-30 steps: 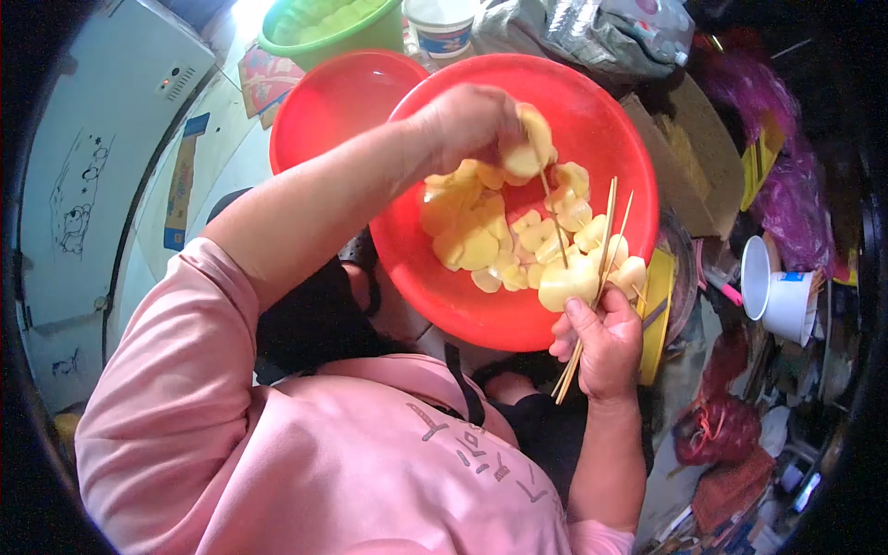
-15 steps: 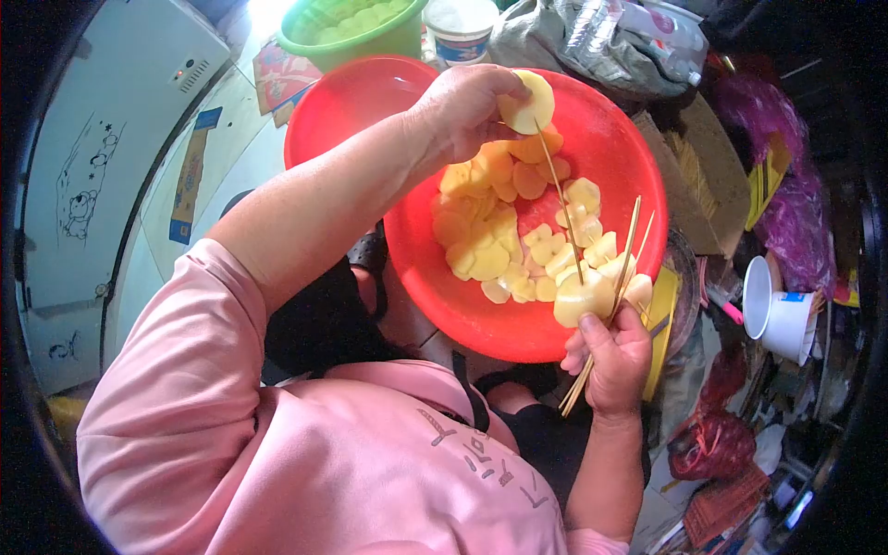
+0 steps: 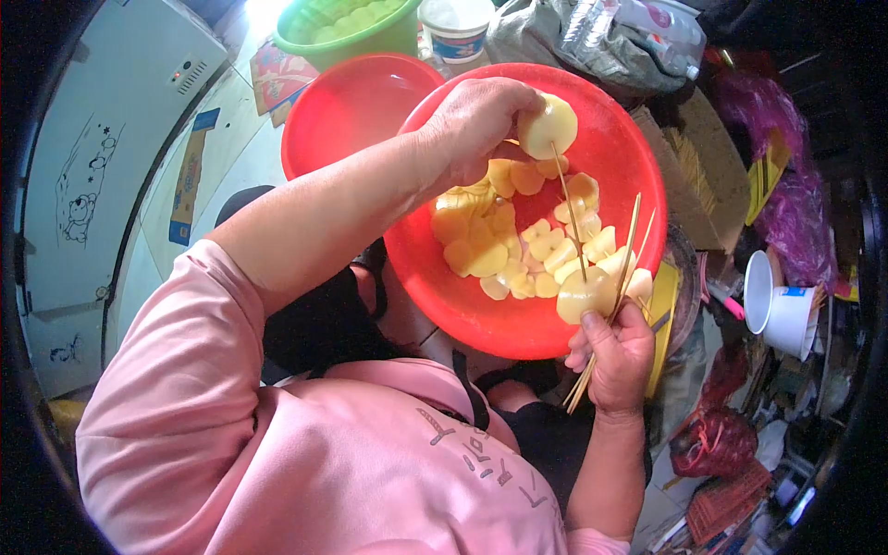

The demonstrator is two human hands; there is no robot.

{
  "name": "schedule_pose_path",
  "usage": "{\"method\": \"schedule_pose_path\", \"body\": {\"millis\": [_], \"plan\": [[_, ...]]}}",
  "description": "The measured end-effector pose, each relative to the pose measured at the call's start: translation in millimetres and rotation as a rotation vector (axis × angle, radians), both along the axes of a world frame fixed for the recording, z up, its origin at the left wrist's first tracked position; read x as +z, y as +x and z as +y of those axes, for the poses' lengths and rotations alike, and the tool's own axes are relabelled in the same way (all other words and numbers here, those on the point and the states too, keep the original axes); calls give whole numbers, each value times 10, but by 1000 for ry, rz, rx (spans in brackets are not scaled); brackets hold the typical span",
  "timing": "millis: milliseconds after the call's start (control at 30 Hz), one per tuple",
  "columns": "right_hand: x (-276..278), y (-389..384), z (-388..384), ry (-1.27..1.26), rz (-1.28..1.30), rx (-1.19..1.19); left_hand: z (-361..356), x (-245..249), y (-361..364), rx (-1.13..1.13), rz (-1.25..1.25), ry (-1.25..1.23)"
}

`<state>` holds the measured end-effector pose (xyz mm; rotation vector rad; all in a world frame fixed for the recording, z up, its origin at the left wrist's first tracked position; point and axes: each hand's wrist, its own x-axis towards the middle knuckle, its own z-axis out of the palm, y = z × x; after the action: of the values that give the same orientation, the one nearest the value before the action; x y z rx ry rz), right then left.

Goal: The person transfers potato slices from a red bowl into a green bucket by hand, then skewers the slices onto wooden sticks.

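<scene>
Left hand (image 3: 476, 120) pinches a potato slice (image 3: 548, 127) at the basin's 12 o'clock. Right hand (image 3: 615, 356) grips skewers (image 3: 631, 240) with one threaded slice (image 3: 583, 296). Skewering looks barely begun: many loose slices (image 3: 486, 245) lie in the red basin (image 3: 481, 324).

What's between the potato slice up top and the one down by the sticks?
In the head view, a thin skewer runs between them, over loose potato slices in the red basin.

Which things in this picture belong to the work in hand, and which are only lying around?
In use:
- left hand holding a potato slice
- right hand gripping bamboo skewers and a threaded slice
- red basin with cut slices

Lying about:
- second red basin
- green basin
- white cup
- white tub
</scene>
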<state>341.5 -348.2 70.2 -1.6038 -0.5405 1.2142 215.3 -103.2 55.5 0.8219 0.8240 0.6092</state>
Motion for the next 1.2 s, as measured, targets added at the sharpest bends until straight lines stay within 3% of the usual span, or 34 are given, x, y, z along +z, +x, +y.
{"method": "schedule_pose_path", "body": {"millis": [233,567,933,1000,1033,1067,1133,1200], "plan": [[20,-18,7,-14,-5,18,-8,29,-28,7,-7,75],[-22,-37,63,49,83,-43,-567,-5,31,-542,211,106],[-41,21,38,65,159,-91,-375,-140,32,-512,241,104],[-43,38,32,72,157,-123,-243,-431,19,-555,482,649],[-44,43,24,74,165,-116,-238,-388,-6,-687,640,947],[-46,46,20,76,174,-108,-269,-403,-4,-688,640,947],[-35,25,29,63,169,-101,-398,-499,-9,-1175,953,1156],[-18,6,35,49,164,-95,-551,-781,-71,-1147,992,1301]]}}
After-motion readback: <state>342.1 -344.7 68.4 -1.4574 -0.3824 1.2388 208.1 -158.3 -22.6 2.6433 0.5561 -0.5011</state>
